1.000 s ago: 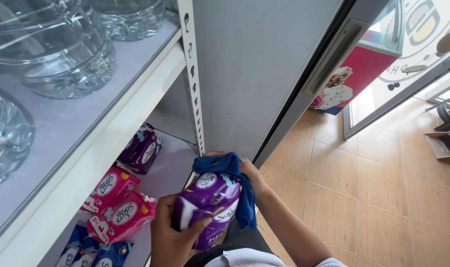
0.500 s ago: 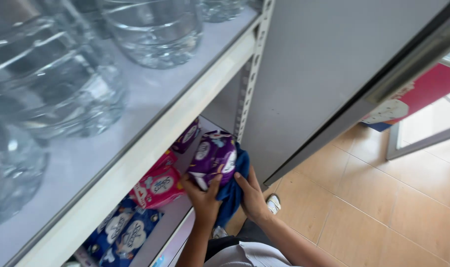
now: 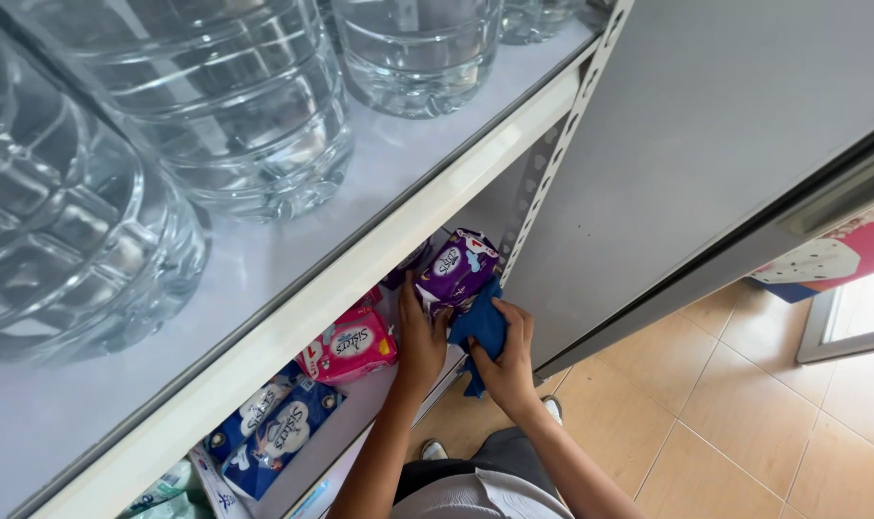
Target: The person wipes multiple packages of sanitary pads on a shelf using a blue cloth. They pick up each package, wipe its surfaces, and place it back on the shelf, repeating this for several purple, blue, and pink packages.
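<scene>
One purple pack [image 3: 453, 272], perhaps two

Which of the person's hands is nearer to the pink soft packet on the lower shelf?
Left. The left hand lies right beside the pink soft packet while gripping a purple packet. The right hand, holding a blue cloth, is farther off.

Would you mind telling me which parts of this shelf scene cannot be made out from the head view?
- Back of the lower shelf: hidden by the upper shelf board.
- Dark purple pack: mostly behind the purple pack and that board.
- Left hand fingers: tucked behind the purple pack.
- Blue cloth: partly covered by the right hand.
- Green pack and water bottles: cut off by the frame edges.
</scene>
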